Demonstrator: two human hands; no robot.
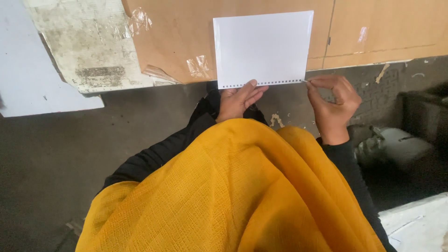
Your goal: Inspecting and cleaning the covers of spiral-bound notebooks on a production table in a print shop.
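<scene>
A white stack of paper sheets point(263, 46) with a row of small punched holes along its near edge lies on brown cardboard point(177, 42). My left hand point(238, 100) grips the middle of that punched edge, thumb on top. My right hand point(332, 105) pinches at the right end of the punched edge, where something thin may sit between thumb and forefinger; I cannot make it out. Black sleeves and a yellow cloth point(233, 191) fill the lower part of the view.
The cardboard carries scraps of clear tape point(198, 65) and a worn white board point(88, 44) at its left. Dark floor point(51, 158) spreads to the left. A white bundle point(401, 144) and a white surface point(417, 226) lie at the right.
</scene>
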